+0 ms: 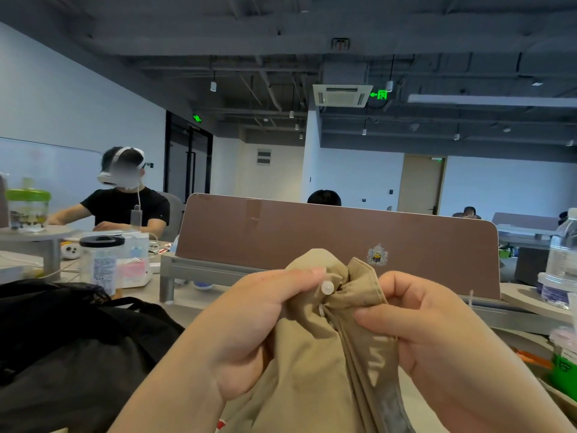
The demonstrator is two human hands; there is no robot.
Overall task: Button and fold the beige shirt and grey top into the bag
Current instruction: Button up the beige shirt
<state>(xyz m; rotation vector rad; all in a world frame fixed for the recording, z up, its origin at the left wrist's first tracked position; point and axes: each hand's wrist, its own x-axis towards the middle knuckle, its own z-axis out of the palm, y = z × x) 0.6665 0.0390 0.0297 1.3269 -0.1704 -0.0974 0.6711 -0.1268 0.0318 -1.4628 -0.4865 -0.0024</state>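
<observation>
The beige shirt (pixel 312 370) is soft, matt woven cotton, bunched and creased, held up in front of the chest between both hands above the bench (pixel 150 292). The left hand (pixel 249 332) has its fingers (pixel 299 276) curled round a rounded wad of the cloth, the thumb and forefinger pinching just beside a small round white button (pixel 327 288) that stands out from the fabric. The right hand (pixel 437 339) pinches the stitched, folded front edge of the shirt between thumb and bent fingers, close to the button, so both hands are closed on the cloth. A grey strip (pixel 393 410) shows along the shirt's lower edge; what it belongs to cannot be told. To the left, a black bag (pixel 78 354) of soft, slightly shiny fabric with a strap lies slumped on the bench; its inside is hidden. Beyond it stands a clear jar (pixel 100 264) with a black screw lid and a printed label, contents unclear. Further left, a clear container with a green lid (pixel 28 210) sits on a raised grey stand and holds small things too blurred to name. At the right edge is a ribbed clear plastic bottle (pixel 562 260). A smooth brown panel (pixel 312 232) with rounded corners stands across the back of the bench.
</observation>
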